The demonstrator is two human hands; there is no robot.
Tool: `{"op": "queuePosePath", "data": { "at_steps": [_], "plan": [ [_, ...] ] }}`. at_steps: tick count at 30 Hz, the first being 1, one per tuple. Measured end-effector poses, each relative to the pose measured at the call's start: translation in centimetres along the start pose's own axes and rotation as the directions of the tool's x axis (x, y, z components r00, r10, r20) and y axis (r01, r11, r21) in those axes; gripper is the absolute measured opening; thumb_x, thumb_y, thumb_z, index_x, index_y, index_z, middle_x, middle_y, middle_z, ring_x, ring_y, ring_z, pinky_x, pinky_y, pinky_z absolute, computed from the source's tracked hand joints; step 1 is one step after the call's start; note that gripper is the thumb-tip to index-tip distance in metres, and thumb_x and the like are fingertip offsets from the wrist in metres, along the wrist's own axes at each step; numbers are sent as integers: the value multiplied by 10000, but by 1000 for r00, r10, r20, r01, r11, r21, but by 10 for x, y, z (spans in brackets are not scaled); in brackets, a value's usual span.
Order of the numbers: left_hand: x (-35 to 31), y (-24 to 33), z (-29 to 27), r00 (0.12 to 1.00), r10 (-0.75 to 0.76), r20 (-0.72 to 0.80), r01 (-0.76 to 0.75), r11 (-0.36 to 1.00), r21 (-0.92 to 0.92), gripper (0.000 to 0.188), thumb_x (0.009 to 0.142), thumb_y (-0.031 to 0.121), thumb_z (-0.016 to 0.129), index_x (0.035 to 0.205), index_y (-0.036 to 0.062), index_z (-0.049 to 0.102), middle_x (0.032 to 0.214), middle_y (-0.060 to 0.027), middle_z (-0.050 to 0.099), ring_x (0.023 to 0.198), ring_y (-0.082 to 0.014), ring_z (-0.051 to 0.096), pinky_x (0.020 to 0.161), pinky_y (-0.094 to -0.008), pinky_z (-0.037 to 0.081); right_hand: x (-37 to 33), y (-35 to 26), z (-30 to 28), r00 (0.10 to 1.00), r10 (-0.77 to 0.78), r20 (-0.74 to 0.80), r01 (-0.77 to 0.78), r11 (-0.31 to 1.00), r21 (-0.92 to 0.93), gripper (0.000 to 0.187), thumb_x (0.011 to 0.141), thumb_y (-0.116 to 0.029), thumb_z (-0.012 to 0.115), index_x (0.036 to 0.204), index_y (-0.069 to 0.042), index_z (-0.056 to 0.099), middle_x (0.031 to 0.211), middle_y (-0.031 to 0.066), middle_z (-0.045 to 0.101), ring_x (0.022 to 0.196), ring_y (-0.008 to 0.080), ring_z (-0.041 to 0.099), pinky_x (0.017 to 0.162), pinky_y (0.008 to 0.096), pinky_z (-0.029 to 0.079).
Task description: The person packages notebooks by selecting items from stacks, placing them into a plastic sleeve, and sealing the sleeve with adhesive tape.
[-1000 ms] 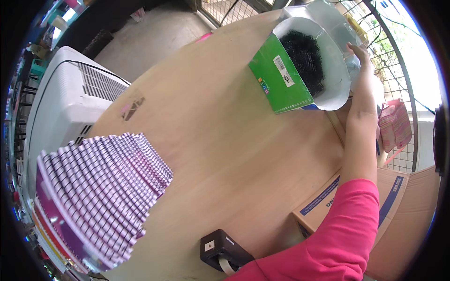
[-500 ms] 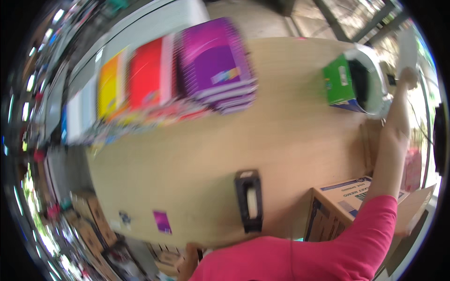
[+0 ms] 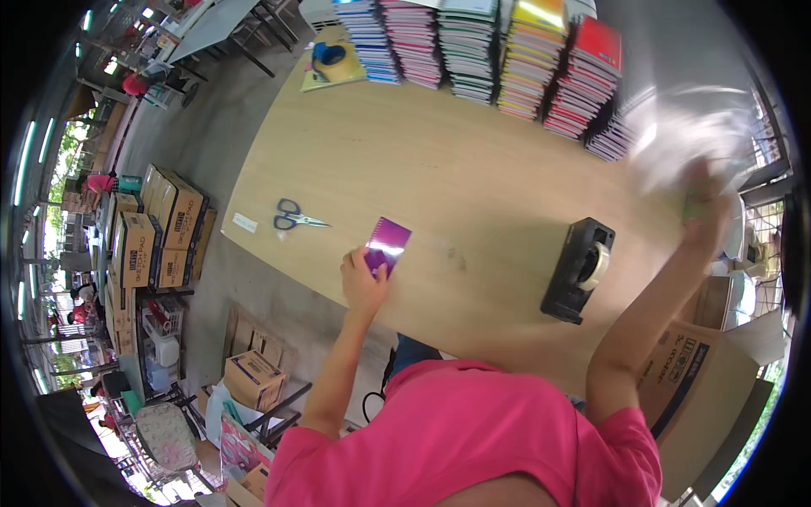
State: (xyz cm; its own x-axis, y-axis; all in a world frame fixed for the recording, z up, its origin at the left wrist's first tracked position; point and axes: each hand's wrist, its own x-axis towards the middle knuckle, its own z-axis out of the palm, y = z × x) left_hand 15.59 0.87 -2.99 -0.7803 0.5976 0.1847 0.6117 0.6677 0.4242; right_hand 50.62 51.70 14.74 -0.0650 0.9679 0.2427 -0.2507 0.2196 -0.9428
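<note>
Notebook [image 3: 391, 238], small, purple, spiral-bound along its left side, sits in the left hand [image 3: 363, 280], over the near part of the table [image 3: 448, 173]. Left fingers grasp it at the near end: thumb across the cover, the others around the left edge. Can't tell if it touches the tabletop or is lifted. Shiny glare band across the cover.

Right hand [image 3: 708, 205] out at far right, arm extended, motion-blurred. Clear plastic [image 3: 697, 127], also blurred, at the fingers and beyond; can't tell if they are closed on it or loose.

Scissors [image 3: 289, 215], dark blue handles, lie left of the notebook, blades pointing right toward it. White label [image 3: 244, 222] further left, near the table edge. Black tape dispenser [image 3: 578, 270] with a roll in it, right side, between notebook and right forearm.

Far edge: row of notebook stacks, left to right blue [image 3: 369, 42], pink [image 3: 413, 44], green [image 3: 467, 52], yellow [image 3: 532, 55], red [image 3: 583, 80], then a lower purple stack [image 3: 608, 139] just beside the plastic. Yellowish tape roll [image 3: 332, 62] near the blue stack. Open carton [image 3: 697, 376] lower right, by the right arm. More boxes [image 3: 169, 228] stacked at left, off the table.
</note>
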Motion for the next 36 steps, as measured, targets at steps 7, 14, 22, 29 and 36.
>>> {"op": "queuePosePath", "data": {
  "at_steps": [7, 14, 22, 29, 36],
  "plan": [
    [51, -42, -14, 931, -145, 336, 121, 988, 92, 528, 757, 221, 809, 1132, 51, 478, 1143, -191, 604, 1083, -365, 578, 860, -453, 496, -260, 129, 119, 784, 450, 427, 166, 512, -843, 527, 760, -98, 764, 1232, 33, 570, 904, 157, 694, 737, 331, 673, 677, 397, 546],
    [58, -98, -48, 937, 45, 346, 219, 696, -684, 442, 836, 176, 745, 1167, 31, 492, 1009, -246, 664, 921, -363, 680, 789, -428, 517, -394, 111, 283, 722, 538, 435, -297, 809, -508, 686, 801, -73, 771, 1395, -47, 430, 1161, 192, 607, 910, 207, 661, 674, 345, 552],
    [145, -242, -104, 914, 405, 20, -405, 908, 103, 588, 753, 362, 787, 1269, 182, 570, 1397, -146, 441, 1268, -339, 426, 957, -536, 397, -411, 166, 417, 542, 592, 596, -272, 795, -543, 477, 841, 23, 686, 1279, 30, 498, 721, 51, 639, 596, 104, 581, 511, 245, 456],
    [211, -268, -64, 930, 337, 148, -352, 933, 82, 506, 790, 365, 756, 1219, 173, 568, 1257, -50, 543, 1154, -342, 476, 874, -524, 426, -319, 224, 506, 607, 583, 540, -236, 781, -579, 465, 820, 9, 710, 1254, 27, 544, 733, 64, 669, 574, 116, 589, 498, 276, 457],
    [288, -272, -49, 988, 16, -152, -13, 1000, 18, 407, 841, 334, 729, 1145, 119, 564, 1188, -84, 561, 1111, -352, 489, 840, -504, 439, -266, 327, 630, 662, 496, 561, -38, 771, -636, 551, 754, -171, 799, 1229, 11, 588, 934, 169, 708, 871, 305, 700, 773, 374, 571]
  ]
}}
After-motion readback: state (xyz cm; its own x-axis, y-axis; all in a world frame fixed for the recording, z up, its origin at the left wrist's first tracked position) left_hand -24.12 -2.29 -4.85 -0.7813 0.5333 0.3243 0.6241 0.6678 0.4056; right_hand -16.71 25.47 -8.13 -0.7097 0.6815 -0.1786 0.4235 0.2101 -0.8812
